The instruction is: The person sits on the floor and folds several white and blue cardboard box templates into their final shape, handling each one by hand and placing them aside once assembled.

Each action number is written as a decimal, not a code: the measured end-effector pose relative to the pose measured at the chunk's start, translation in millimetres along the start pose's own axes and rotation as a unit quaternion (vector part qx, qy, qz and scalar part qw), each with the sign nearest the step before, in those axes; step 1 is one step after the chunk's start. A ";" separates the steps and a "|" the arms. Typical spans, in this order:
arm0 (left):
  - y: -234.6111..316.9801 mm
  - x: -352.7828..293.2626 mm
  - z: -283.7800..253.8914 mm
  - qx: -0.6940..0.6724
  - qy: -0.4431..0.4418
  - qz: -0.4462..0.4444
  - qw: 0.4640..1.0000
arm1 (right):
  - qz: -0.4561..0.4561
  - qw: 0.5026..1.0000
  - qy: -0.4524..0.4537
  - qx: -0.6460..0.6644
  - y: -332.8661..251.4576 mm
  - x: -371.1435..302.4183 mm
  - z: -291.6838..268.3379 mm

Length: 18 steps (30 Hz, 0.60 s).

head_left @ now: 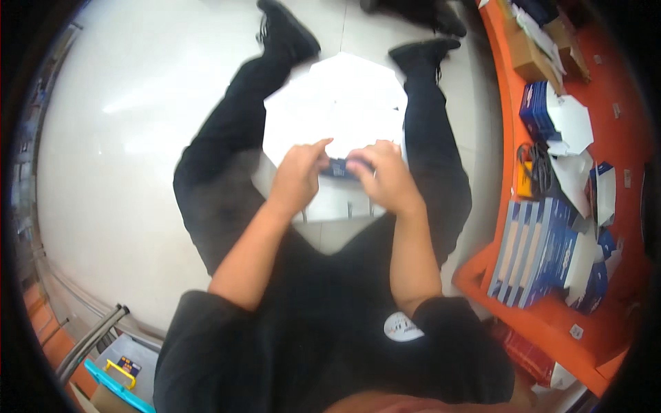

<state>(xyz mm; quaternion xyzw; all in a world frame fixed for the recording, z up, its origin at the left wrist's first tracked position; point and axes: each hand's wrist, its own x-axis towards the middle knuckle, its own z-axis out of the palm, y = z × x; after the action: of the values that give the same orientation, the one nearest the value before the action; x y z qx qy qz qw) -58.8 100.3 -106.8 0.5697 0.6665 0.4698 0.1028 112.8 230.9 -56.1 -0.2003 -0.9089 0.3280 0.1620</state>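
Between my spread legs lies a large white cardboard box blank, opened out, with several straight cut edges along its rim. Its near edge is turned up and shows a narrow dark blue printed flap. My left hand is closed at the left end of that flap, thumb and fingers on the cardboard. At the flap's right end my right hand grips with bent fingers, slightly smeared by motion. Below the flap, white panels with slots hang toward me.
To my right stands an orange shelf with a stack of blue-and-white flat boxes, a yellow device with a black cable and open cartons. At lower left is a grey bin with a turquoise rim, beside metal rails.
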 end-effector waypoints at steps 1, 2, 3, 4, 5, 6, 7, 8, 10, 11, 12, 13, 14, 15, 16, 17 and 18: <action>0.1 -3.9 2.0 -0.005 0.023 -0.011 1.000 | -0.010 1.000 0.007 0.001 1.7 -2.3 4.9; -2.9 -7.4 4.4 -0.005 0.031 -0.018 0.999 | -0.009 1.000 -0.007 0.003 -0.1 -2.2 4.3; -7.3 -9.2 8.0 -0.008 0.039 -0.026 0.999 | -0.015 1.000 0.013 0.001 6.0 -7.2 11.7; -6.5 -6.6 7.6 -0.006 0.040 -0.027 0.999 | -0.014 1.000 0.012 0.012 3.5 -4.4 11.3; -1.3 -7.4 7.4 -0.009 0.036 -0.035 0.999 | -0.005 1.000 0.006 0.024 -1.0 -4.5 8.9; 2.8 -7.6 6.3 -0.005 0.040 -0.027 0.999 | -0.012 1.000 0.012 0.022 -4.0 -3.2 5.2; 5.0 -7.9 6.0 -0.015 0.020 -0.021 0.999 | -0.011 1.000 0.001 0.005 -5.6 -2.1 2.2; 7.3 -11.3 6.3 -0.025 -0.002 -0.016 1.000 | -0.007 1.000 -0.010 -0.012 -7.5 -2.4 1.4; 10.5 -15.3 10.9 -0.042 0.017 -0.027 0.999 | 0.000 1.000 -0.003 0.003 -6.4 -5.7 1.1; 7.1 -14.9 13.0 -0.047 0.025 -0.032 0.998 | 0.014 1.000 -0.001 0.023 -4.2 -6.7 1.9; 7.7 -13.2 11.8 -0.048 0.024 -0.031 0.998 | 0.007 1.000 -0.003 0.024 -5.0 -2.2 0.3; 7.7 -11.7 11.2 -0.045 0.053 -0.045 0.997 | 0.009 1.000 -0.002 0.024 -7.0 -3.1 -0.3; 7.7 -11.2 10.5 -0.042 0.082 -0.060 0.994 | 0.011 1.000 -0.006 0.029 -9.0 -4.7 -0.6; 7.4 -6.6 7.0 -0.041 0.083 -0.055 0.994 | 0.008 0.999 -0.007 0.032 -11.0 -1.9 -3.4; 7.1 -2.6 3.2 -0.026 0.100 -0.061 0.993 | 0.005 1.000 -0.004 0.030 -12.4 -0.3 -5.6; 7.6 0.8 0.2 -0.011 0.117 -0.067 0.991 | 0.008 0.999 -0.002 0.033 -13.8 0.1 -7.5; 7.6 2.1 0.2 -0.010 0.118 -0.063 0.991 | 0.012 0.999 0.000 0.036 -13.2 0.4 -7.6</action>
<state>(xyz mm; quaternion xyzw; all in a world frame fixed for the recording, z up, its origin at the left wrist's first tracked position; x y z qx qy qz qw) -54.3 101.5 -100.4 0.4660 0.7039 0.5328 0.0591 112.4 225.8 -41.7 -0.2049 -0.8943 0.3621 0.1648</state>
